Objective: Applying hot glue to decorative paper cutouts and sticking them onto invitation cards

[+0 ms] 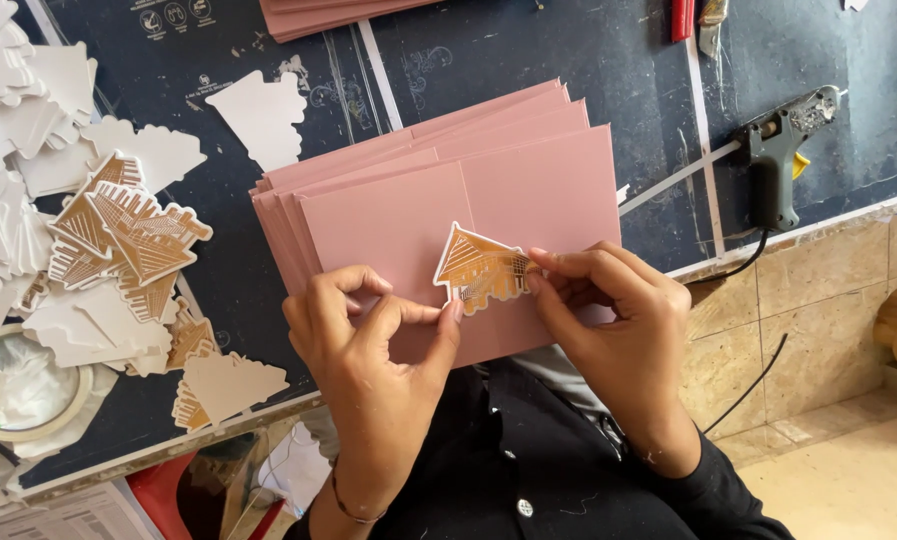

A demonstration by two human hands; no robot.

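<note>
Lowest in the frame, the left hand (pixel 368 340) and the right hand (pixel 608 310) meet at centre over a gold-and-white house-shaped paper cut-out (pixel 480 270). Each hand is nearly closed in a fingertip pinch: the left thumb and forefinger nip the cut-out's lower left edge, the right ones its right edge, which keeps the thin piece flat and steady (a grip from two sides stops it curling). It lies just over the top sheet of a fanned stack of dusty-pink cards (pixel 448 190), roughly at that sheet's lower middle, probably so its position on the card can be judged.

The stack rests on the dark blue table (pixel 588 60), its sheets offset so each edge can be lifted singly. At the left of the frame a loose heap of matching cut-outs (pixel 118 230), some face up, others showing white backs, sits within reach. At lower left is a roll of pale tape (pixel 18 385). At upper right a green-grey glue gun (pixel 778 160) lies on its side, its cord trailing off the table edge.
</note>
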